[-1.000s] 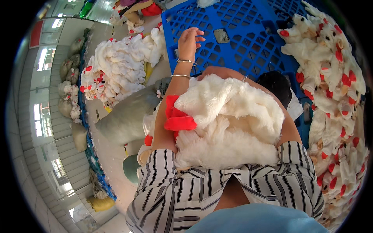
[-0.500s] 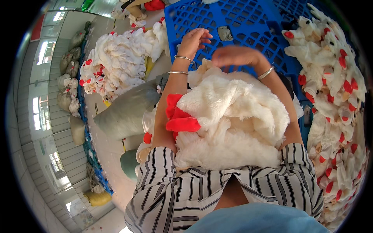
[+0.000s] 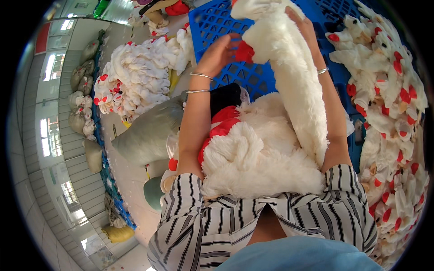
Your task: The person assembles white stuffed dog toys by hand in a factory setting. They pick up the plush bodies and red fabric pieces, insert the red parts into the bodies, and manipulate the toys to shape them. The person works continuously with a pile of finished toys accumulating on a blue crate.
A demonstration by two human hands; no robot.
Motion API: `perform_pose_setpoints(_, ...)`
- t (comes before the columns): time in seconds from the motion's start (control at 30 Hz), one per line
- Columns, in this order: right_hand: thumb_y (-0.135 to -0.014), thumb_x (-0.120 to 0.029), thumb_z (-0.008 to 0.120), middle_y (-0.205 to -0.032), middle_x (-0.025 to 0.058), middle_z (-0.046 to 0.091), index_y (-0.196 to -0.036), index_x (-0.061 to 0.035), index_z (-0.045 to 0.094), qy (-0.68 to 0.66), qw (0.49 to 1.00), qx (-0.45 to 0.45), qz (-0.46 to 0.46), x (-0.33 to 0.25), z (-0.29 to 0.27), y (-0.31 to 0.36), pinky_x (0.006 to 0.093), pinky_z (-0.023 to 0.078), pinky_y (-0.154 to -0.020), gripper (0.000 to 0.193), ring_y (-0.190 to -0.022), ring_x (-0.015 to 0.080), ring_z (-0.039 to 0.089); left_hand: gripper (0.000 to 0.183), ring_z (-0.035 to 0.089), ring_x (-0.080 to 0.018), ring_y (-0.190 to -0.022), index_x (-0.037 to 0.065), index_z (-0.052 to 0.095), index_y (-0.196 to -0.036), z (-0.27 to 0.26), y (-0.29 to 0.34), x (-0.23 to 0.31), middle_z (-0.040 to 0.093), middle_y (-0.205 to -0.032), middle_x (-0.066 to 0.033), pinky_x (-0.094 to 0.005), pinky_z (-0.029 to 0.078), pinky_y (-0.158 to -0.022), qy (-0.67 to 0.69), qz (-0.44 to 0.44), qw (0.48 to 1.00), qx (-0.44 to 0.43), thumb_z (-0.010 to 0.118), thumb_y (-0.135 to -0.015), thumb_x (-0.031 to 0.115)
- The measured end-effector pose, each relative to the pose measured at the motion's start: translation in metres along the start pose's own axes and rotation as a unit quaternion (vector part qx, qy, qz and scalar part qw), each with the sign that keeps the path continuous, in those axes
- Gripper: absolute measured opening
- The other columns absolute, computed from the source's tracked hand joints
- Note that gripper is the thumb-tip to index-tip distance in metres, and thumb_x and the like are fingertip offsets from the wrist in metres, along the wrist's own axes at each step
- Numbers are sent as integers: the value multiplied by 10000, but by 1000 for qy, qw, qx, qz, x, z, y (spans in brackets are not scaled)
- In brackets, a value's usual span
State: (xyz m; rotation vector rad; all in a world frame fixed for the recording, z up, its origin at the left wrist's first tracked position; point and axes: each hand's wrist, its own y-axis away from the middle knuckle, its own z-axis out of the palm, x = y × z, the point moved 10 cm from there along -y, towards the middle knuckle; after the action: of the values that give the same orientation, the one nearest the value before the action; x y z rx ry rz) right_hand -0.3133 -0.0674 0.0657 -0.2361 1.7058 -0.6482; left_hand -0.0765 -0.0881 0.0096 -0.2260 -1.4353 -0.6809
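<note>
A long white plush toy skin (image 3: 296, 77) with a red patch hangs in front of me, its lower end on my lap. My right hand (image 3: 302, 25) grips its upper right edge, fingers partly hidden by the plush. My left hand (image 3: 220, 55) is beside the red patch (image 3: 244, 51), fingers loosely apart and slightly blurred. Whether its fingertips touch the patch is unclear. More fluffy white plush skins (image 3: 257, 149) lie heaped on my lap, with red pieces (image 3: 224, 126) at their left side.
Blue plastic pallets (image 3: 217, 27) lie ahead. A big heap of white and red plush skins (image 3: 389, 113) fills the right side; another pile (image 3: 135, 72) is on the left. A grey-green sack (image 3: 147, 133) lies nearer. Several stuffed sacks (image 3: 77, 119) line the left wall.
My right hand has moved up and away, lifting one plush skin off the lap heap into a tall stretch. My left hand has shifted slightly and now is next to its red patch.
</note>
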Motion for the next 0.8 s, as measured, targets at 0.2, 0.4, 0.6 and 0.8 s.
perform_pose_setpoints(0.2,-892,-337,668,-970,92,698,-1099,-5,648,-273,923,-120,242,23,76,22,270,547,-721,392,-787,125,681,709,633,-177,-952,-33,529,-1245,27,-12,-4,644,-1094,-105,-311,512,-762,49,41,995,77,654,-830,528)
perform_pose_setpoints(0.4,-872,-481,643,-850,84,677,-1007,-9,680,-218,938,-108,246,44,78,20,262,536,-740,492,-762,133,643,365,657,-209,-874,-49,620,-1075,-57,-23,-5,679,-1016,-139,-343,520,-753,-128,140,961,203,613,-887,264)
perform_pose_setpoints(0.6,-866,-565,596,-901,116,676,-925,-14,685,-180,956,-47,225,57,45,15,289,525,-806,562,-845,180,656,309,631,-249,-993,-30,589,-1126,-126,40,47,635,-1128,-136,-353,527,-862,-28,297,859,416,565,-897,176)
perform_pose_setpoints(0.8,-897,-573,528,-973,120,669,-1131,-17,611,-200,955,-65,211,41,81,22,306,507,-791,609,-887,214,658,331,621,-262,-992,-88,604,-1091,-61,35,48,651,-1099,-139,-341,495,-874,-113,293,847,428,641,-826,106)
